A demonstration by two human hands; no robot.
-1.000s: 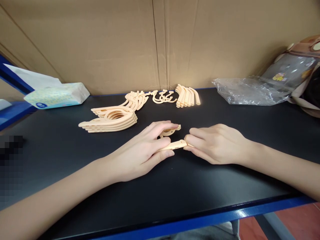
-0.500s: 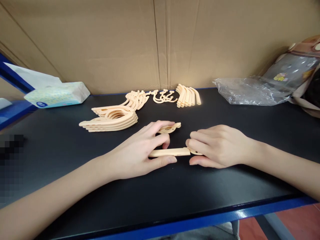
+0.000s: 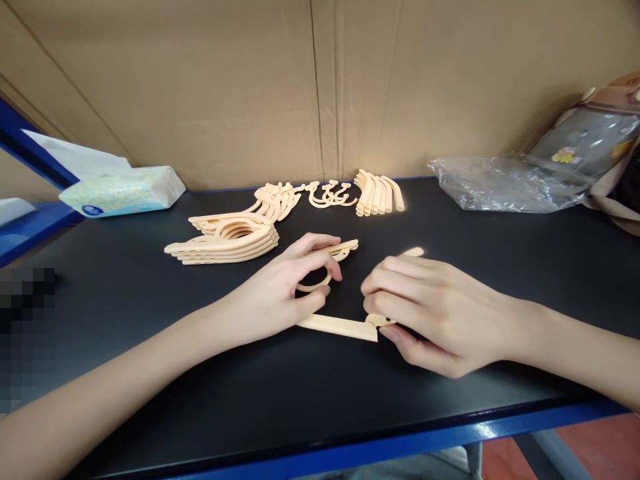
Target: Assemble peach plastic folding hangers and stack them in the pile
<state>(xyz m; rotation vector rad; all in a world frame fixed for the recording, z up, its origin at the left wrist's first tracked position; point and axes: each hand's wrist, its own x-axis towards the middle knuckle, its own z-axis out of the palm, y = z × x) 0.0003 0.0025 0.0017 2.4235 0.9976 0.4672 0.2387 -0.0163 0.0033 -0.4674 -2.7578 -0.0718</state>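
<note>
Low over the black tabletop, both hands are on a cream plastic folding hanger (image 3: pixel 340 327). My left hand (image 3: pixel 280 283) is closed around its left part, with the thumb near the straight arm and the fingers curled over a curved piece. A pale tip (image 3: pixel 345 248) of the hanger sticks out past the left forefinger. My right hand (image 3: pixel 435 310) pinches a small cream joint piece (image 3: pixel 375 321) at the right end of the arm. Behind its knuckles a rounded cream end (image 3: pixel 414 252) shows; the rest is hidden by the fingers.
A stack of folded cream hangers (image 3: pixel 230 245) lies behind my left hand. Farther back are loose hooks (image 3: pixel 333 195) and several curved arms (image 3: pixel 377 195). A tissue pack (image 3: pixel 127 193) stands at the left, a clear plastic bag (image 3: pixel 500 185) at the right, before a cardboard wall (image 3: pixel 225 87).
The right end of the straight arm has tipped toward me. My right hand has come nearer and turned, exposing a cream end behind it. More of the curved piece shows under my left fingers.
</note>
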